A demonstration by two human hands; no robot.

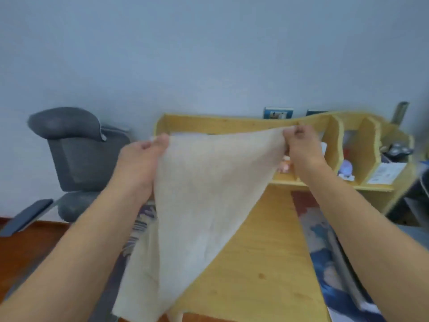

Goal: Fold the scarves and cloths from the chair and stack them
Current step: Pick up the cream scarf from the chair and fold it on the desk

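So that it could hang flat for folding, the cream cloth was held up over the wooden desk, its top corners pinched tight by the left hand and the right hand.

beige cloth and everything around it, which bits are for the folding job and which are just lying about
For the job: beige cloth, left hand, right hand, grey chair, striped cloth.
Lying about: wooden desk shelf, shaver, blue mat.
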